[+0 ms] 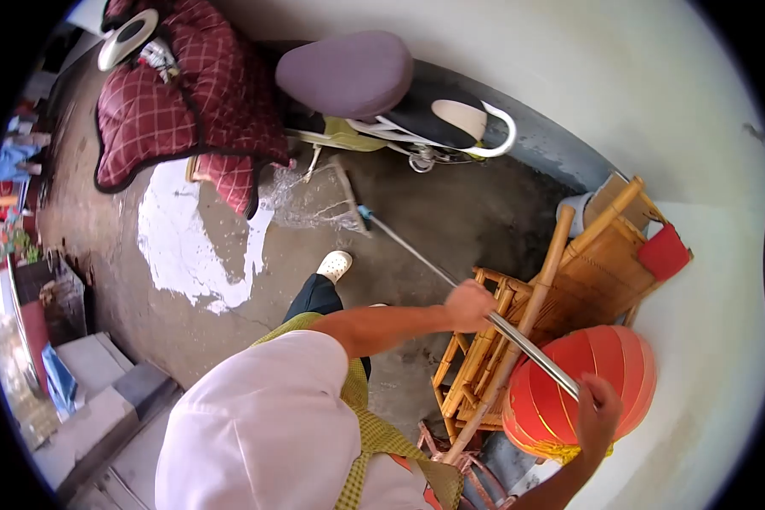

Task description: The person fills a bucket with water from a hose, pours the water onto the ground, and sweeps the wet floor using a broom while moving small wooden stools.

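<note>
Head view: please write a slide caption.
A long-handled squeegee, held two-handed, on a wet floor near a scooter.

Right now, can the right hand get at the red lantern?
Probably yes: the right hand appears close to the red lantern, with nothing visible between them. It grips the pole, though, so it would likely have to let go first.

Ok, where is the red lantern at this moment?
In the head view, the red lantern is at the lower right, between the bamboo chair and the pale wall; the metal pole and right hand partly overlap it.
</note>
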The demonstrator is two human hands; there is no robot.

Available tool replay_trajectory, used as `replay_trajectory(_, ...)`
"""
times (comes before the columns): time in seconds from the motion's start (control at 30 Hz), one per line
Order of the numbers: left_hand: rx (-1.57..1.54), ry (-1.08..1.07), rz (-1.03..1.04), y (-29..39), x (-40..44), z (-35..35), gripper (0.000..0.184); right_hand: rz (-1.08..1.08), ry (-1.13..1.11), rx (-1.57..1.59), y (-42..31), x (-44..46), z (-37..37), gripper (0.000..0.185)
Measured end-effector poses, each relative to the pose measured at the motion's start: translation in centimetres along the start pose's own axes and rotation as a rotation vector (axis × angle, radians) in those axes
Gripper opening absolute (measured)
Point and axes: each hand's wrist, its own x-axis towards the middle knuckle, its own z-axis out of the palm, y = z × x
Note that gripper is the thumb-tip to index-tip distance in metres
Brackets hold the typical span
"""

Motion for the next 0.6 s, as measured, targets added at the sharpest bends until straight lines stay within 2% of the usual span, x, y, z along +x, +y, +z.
replay_trajectory(0.07, -0.077, -0.348, -0.01, 2.7, 2.5, 2.5, 0.014, 0.16, -0.051, -0.106, 2.0, -2.5, -3.7, 0.015)
replay_trajectory(0.13, -0.115, -0.292, 0.059, 3.1, 3.0, 4.7, 0.019, 0.087, -0.114, -0.314, 2.6, -2.9, -3.8, 0.012)
replay_trajectory(0.2, -0.173, -0.26, 0.026, 1.3, 3.1, 5.6, 0.019, 0.108, -0.132, -0.157, 1.9, -2.2, -0.1, 0.013)
replay_trajectory(0.27, -0.253, -0.24, -0.013, 0.2, 3.2, 5.6, 0.02, 0.15, -0.197, -0.171, -0.5, -0.6, 1.0, 0.015)
replay_trajectory(0.33, -0.176, -0.242, -0.132, -1.2, 1.9, 2.3, 0.018, 0.193, -0.307, -0.121, -2.2, 1.2, 2.2, 0.015)
replay_trajectory(0.37, -0.183, -0.193, -0.209, -1.3, -0.2, -2.0, 0.016, 0.179, -0.337, -0.135, -3.0, 1.6, 3.4, 0.015)
replay_trajectory(0.43, -0.091, -0.223, -0.331, -6.0, -5.3, -3.4, 0.015, 0.179, -0.461, -0.084, -4.9, 2.6, 8.3, 0.017)
replay_trajectory(0.53, 0.159, -0.151, -0.433, -12.8, -16.7, -9.7, 0.012, 0.09, -0.616, 0.003, -8.6, 1.2, 19.7, 0.017)
replay_trajectory(0.57, 0.199, -0.282, -0.532, -15.0, -20.4, -12.6, 0.013, -0.092, -0.651, -0.042, -8.6, 0.3, 24.1, 0.017)
replay_trajectory(0.6, 0.267, -0.359, -0.617, -17.5, -23.8, -14.7, 0.016, -0.059, -0.691, 0.082, -8.7, -0.7, 29.0, 0.018)
